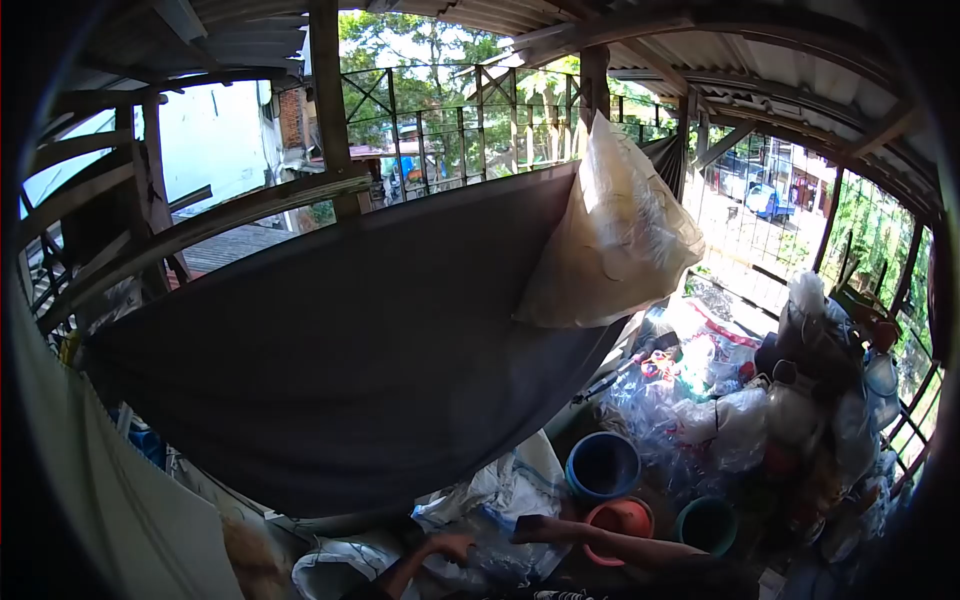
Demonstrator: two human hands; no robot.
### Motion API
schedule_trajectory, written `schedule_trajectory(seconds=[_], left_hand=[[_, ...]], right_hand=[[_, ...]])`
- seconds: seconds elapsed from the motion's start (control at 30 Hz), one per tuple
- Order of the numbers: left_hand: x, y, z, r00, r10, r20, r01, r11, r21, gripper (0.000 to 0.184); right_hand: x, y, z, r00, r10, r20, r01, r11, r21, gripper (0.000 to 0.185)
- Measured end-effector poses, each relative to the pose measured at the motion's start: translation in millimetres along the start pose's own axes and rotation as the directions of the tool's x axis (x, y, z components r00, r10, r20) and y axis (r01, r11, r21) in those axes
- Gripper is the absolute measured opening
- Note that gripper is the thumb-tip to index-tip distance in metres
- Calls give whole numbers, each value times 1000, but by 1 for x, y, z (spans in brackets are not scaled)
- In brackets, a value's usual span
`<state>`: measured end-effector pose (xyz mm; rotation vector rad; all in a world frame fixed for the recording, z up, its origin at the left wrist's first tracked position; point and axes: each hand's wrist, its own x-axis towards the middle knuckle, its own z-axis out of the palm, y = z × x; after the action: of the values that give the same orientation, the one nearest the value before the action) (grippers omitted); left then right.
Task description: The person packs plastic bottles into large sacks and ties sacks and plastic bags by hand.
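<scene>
At the bottom of the head view my left hand [452,546] is closed, with its fingers curled against crumpled clear plastic [500,550]. What it grips, if anything, is too small to make out. My right forearm reaches in from the right, across the red basin [632,512]. In dark shadow, my right hand [545,529] lies near the same plastic, and its fingers cannot be told apart. White sacking [530,475] lies just beyond both hands. An open white sack [340,560] is beside my left forearm.
A blue bucket [603,465] and a green bucket [706,526] stand around the red basin. Bags and loose plastic [735,420] are heaped at the right. A large dark cloth [350,350] hangs ahead, with a bulging pale sack [620,230] at its right end.
</scene>
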<state>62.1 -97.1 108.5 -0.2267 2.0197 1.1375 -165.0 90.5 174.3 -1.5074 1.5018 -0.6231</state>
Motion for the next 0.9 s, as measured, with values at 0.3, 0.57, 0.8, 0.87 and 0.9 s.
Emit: schedule_trajectory(seconds=[0.3, 0.57, 0.8, 0.87, 0.9], left_hand=[[-22, 151, -28, 851, 305, -427, 92, 715, 693, 34], [-1, 147, -49, 845, 350, -405, 151, 570, 808, 29], [36, 90, -52, 706, 615, -351, 119, 386, 915, 20], [35, 90, -52, 662, 663, -349, 99, 385, 918, 15], [35, 92, -54, 662, 663, -350, 98, 386, 917, 15]], right_hand=[[42, 33, -52, 683, 139, 717, -135, 989, -63, 42], [51, 56, -30, 833, 35, 552, 39, 992, -122, 42], [57, 70, -20, 919, -21, 394, 130, 959, -252, 41], [56, 75, -16, 920, -29, 391, 147, 950, -275, 41], [56, 78, -16, 921, -32, 388, 155, 945, -288, 41]])
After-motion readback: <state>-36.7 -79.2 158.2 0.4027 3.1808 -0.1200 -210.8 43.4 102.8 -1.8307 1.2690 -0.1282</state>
